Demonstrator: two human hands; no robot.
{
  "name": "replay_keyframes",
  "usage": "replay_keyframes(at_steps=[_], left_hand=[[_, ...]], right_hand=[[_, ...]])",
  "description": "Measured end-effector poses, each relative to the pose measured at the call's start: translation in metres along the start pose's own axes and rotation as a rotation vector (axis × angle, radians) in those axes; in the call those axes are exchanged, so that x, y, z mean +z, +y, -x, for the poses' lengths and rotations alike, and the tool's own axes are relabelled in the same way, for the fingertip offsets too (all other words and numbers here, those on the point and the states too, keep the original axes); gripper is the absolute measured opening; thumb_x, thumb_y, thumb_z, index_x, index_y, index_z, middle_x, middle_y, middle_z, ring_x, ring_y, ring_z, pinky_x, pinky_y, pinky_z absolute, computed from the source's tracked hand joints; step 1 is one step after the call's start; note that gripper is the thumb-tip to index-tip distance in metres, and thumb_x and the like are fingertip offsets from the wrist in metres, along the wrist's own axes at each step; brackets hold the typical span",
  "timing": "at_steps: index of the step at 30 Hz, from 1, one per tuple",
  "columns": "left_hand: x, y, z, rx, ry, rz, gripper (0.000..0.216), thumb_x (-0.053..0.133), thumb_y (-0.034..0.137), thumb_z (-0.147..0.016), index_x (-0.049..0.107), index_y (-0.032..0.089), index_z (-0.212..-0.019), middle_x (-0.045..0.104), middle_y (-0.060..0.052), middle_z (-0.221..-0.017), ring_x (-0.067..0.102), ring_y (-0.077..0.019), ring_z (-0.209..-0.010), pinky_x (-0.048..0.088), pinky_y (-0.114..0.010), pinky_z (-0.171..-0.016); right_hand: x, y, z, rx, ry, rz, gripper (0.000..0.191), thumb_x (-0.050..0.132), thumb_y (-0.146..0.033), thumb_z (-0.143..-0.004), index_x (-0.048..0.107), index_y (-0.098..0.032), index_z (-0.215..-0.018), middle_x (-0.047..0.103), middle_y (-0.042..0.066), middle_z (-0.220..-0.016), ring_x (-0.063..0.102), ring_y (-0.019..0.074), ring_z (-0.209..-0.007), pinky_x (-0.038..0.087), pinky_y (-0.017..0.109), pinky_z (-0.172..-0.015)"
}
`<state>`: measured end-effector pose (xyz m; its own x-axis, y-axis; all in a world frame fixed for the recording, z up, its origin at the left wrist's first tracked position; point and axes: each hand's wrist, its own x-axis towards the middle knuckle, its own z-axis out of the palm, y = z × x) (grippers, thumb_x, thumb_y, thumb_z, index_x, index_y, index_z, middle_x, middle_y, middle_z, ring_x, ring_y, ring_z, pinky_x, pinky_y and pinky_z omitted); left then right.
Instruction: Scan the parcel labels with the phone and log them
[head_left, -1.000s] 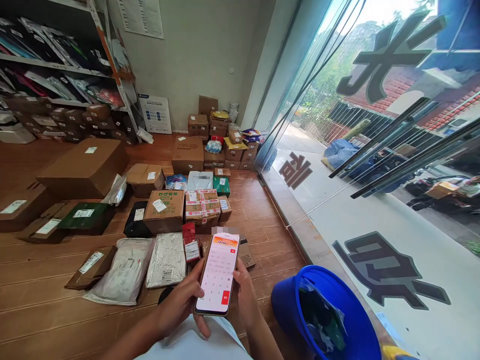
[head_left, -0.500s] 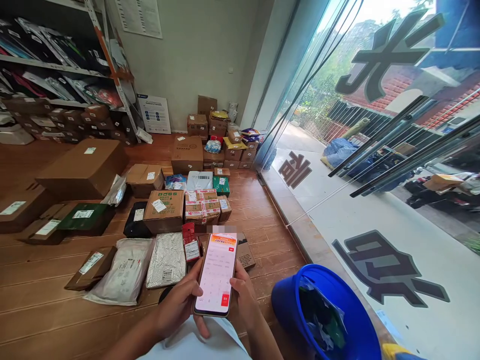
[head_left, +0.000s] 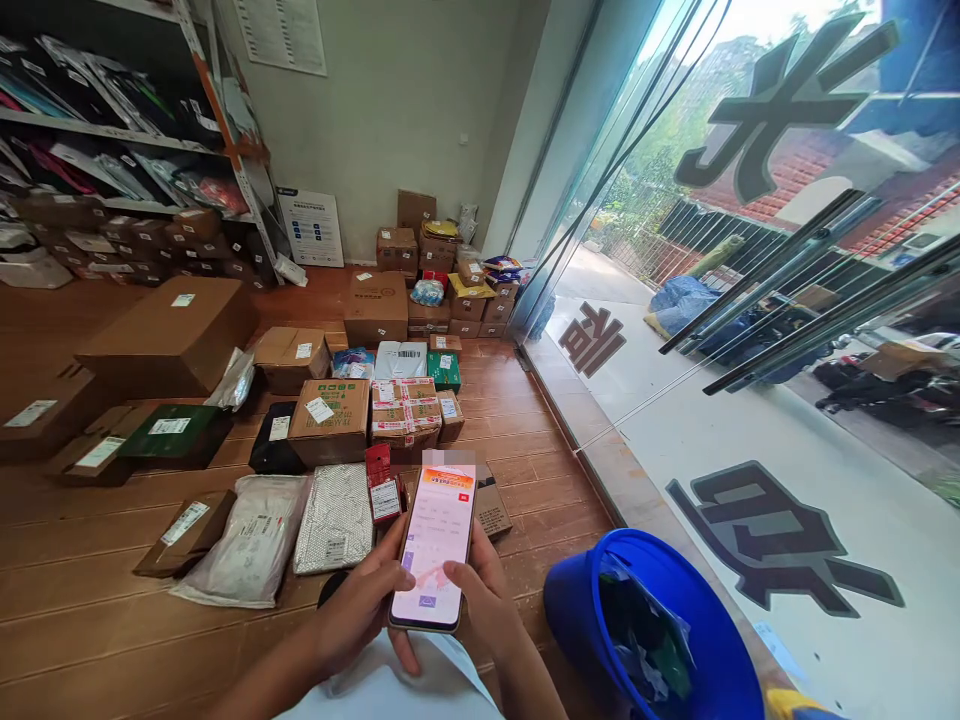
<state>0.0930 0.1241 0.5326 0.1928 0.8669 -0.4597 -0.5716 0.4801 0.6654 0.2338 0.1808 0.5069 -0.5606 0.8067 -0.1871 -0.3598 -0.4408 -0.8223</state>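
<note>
A smartphone (head_left: 435,545) with a lit white and orange screen is upright low in the middle of the view. My left hand (head_left: 360,605) wraps round its left edge and bottom, fingers closed on it. My right hand (head_left: 484,595) grips its right edge, and the thumb lies across the lower screen. Below the phone shows a white garment (head_left: 390,690) on my lap. Just beyond the phone lie a small red parcel (head_left: 381,487) and a silver padded mailer (head_left: 334,520) on the wooden floor (head_left: 90,610).
Several cardboard boxes and mailers cover the floor ahead, among them a large box (head_left: 169,335) at left. Shelves (head_left: 112,170) full of parcels stand at far left. A blue bin (head_left: 652,630) with scraps is at my right. Glass doors (head_left: 750,300) run along the right.
The phone's screen has changed from a keypad page to another page. My right thumb has moved onto the lower screen. Both hands stay in place.
</note>
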Motion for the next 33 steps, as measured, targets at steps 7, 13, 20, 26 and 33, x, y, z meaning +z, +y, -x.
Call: replay_keyframes(at_steps=[7,13,20,26,33], left_hand=[[0.001,0.000,0.000,0.003,0.017,-0.087,0.093,0.059,0.029,-0.074,0.000,0.026,-0.146,0.055,-0.014,-0.117,0.063,-0.0248,-0.083,0.052,-0.023,-0.036],[0.000,0.001,0.000,0.009,0.059,-0.025,0.092,0.053,0.031,-0.074,-0.003,0.018,-0.147,0.050,-0.017,-0.125,0.057,-0.0296,-0.098,0.052,-0.024,-0.037],[0.002,0.001,-0.003,0.000,0.122,-0.111,0.089,0.057,0.038,-0.079,0.002,0.023,-0.147,0.061,-0.013,-0.106,0.063,-0.0245,-0.078,0.050,-0.024,-0.033],[0.001,0.002,-0.005,0.014,0.114,-0.154,0.085,0.055,0.035,-0.080,0.004,0.025,-0.147,0.058,-0.013,-0.111,0.063,-0.0226,-0.075,0.049,-0.023,-0.032],[-0.001,0.003,-0.004,-0.008,0.103,-0.051,0.094,0.051,0.026,-0.070,-0.004,0.018,-0.147,0.050,-0.017,-0.126,0.057,-0.0284,-0.093,0.049,-0.024,-0.033]], right_hand=[[0.000,0.002,0.001,0.008,0.009,-0.094,0.047,0.070,-0.019,-0.066,0.064,-0.028,-0.112,0.074,0.002,-0.107,0.066,0.0227,-0.096,0.052,0.032,-0.078],[0.003,-0.002,0.001,0.004,0.004,-0.077,0.048,0.067,-0.013,-0.064,0.064,-0.028,-0.110,0.073,0.002,-0.108,0.066,0.0241,-0.098,0.052,0.034,-0.080],[-0.004,0.007,0.002,0.013,-0.005,-0.012,0.057,0.065,-0.015,-0.065,0.056,-0.026,-0.120,0.069,0.006,-0.113,0.064,0.0250,-0.097,0.051,0.039,-0.081],[-0.004,0.009,0.001,-0.015,0.001,0.028,0.053,0.062,-0.015,-0.069,0.055,-0.025,-0.121,0.068,0.006,-0.115,0.063,0.0245,-0.101,0.049,0.039,-0.085],[0.004,0.000,0.001,0.006,0.028,-0.025,0.049,0.062,-0.017,-0.068,0.059,-0.023,-0.117,0.072,0.005,-0.108,0.066,0.0230,-0.094,0.050,0.034,-0.078]])
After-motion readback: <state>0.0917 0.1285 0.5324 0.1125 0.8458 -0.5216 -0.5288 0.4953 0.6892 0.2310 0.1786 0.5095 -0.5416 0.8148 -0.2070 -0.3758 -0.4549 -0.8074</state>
